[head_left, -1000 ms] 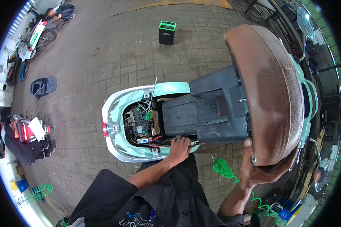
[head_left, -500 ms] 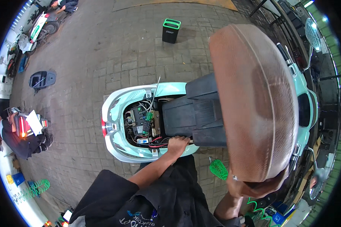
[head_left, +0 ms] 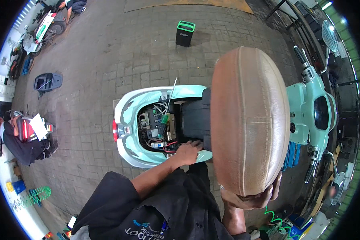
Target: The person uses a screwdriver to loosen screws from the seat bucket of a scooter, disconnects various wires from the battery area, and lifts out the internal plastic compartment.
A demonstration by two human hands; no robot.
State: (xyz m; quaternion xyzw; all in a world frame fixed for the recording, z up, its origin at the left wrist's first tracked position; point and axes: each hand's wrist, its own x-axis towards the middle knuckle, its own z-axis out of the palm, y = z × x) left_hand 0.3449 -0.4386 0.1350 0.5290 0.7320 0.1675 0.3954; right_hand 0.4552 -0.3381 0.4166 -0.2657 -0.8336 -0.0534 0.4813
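Note:
A mint-green scooter (head_left: 128,150) stands across the view, its tail at the left. My right hand (head_left: 254,198) grips the near end of the brown seat (head_left: 250,120), which is tilted up. Under the seat, a black plastic storage box (head_left: 194,120) sits partly over the body opening. My left hand (head_left: 189,153) reaches over the near body rim, fingers curled at the box's near corner; the fingertips are partly hidden. In the open tail bay lie a controller-like block with wires (head_left: 154,126), a green connector or tool handle (head_left: 164,120) and a thin upright rod (head_left: 172,94).
A black bin-shaped case with a green top (head_left: 185,34) stands on the paving beyond. Handlebars (head_left: 308,74) and mirrors are at the right. A grey plastic part (head_left: 48,83) lies at the left. Co-workers (head_left: 22,144) crouch by other scooters. A green coiled hose (head_left: 272,218) hangs nearby.
The seat has swung toward upright and left, uncovering more of the handlebar end. Less of the black box shows. My left hand stays at the body rim, its fingers shifted slightly.

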